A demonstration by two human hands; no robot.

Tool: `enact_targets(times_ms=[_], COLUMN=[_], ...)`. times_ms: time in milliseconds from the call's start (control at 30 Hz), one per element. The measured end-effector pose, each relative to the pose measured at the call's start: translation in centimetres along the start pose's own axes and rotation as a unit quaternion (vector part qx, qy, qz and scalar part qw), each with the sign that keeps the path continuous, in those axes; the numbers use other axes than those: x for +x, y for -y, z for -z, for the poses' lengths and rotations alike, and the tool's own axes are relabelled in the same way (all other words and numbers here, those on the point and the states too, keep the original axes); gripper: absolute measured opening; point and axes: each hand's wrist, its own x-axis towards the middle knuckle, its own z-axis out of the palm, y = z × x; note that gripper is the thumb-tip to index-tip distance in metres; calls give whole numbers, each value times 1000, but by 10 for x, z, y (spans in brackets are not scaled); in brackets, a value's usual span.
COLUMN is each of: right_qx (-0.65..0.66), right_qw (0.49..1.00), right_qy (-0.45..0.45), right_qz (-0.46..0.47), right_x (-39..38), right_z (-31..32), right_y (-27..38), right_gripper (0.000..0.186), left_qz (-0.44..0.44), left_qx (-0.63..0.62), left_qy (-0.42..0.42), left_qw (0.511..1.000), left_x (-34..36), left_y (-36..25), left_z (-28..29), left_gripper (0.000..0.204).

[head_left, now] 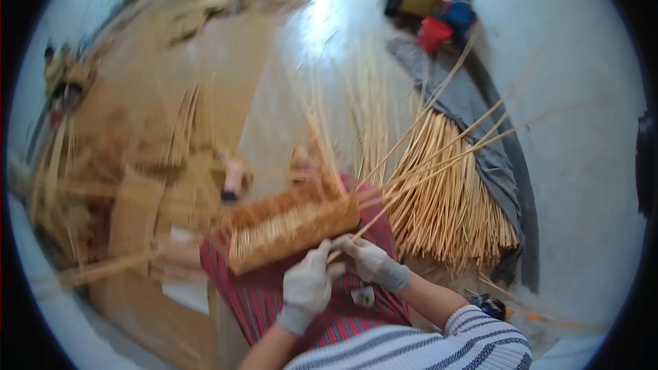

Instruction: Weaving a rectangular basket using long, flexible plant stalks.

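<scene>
A partly woven rectangular wicker basket (295, 236) rests tilted across my lap on a red striped cloth (260, 294), long loose strands fanning out from its ends. Both of my hands wear whitish gloves and meet just below the basket's near right edge. In my right hand (370, 261) the fingers close round a thin wicker strand (370, 224) that runs up and to the right. The fingers of my left hand (308, 288) pinch at the lower end of this strand, close against the right hand. Blur hides the exact fingertip contact.
A thick bundle of cut wicker strands (445, 205) lies on a grey cloth (504, 171) to the right. A red bucket (433, 34) stands farther back near other containers. Brown sheets and scattered strands cover the floor at left. A dark object (490, 307) sits by my right elbow.
</scene>
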Motion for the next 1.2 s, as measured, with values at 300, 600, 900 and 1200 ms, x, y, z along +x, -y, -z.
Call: enact_targets(times_ms=[300, 600, 900, 1200], right_qx=[94, -145, -175, -213], right_qw=[972, 924, 948, 937], right_qy=[-70, -99, -144, -214], right_qz=[206, 339, 222, 173], right_x=[-20, 22, 41, 60], right_z=[-63, -69, -32, -33], right_y=[49, 53, 36, 45], right_gripper=[11, 9, 13, 9], left_qz=[359, 295, 430, 435], left_qx=[-491, -337, -426, -412], left_qy=[94, -268, -186, 122], left_qw=[788, 853, 774, 791], left_x=[-85, -79, -74, -8], left_y=[147, 194, 186, 171], left_z=[57, 16, 36, 36], left_gripper=[31, 42, 46, 36])
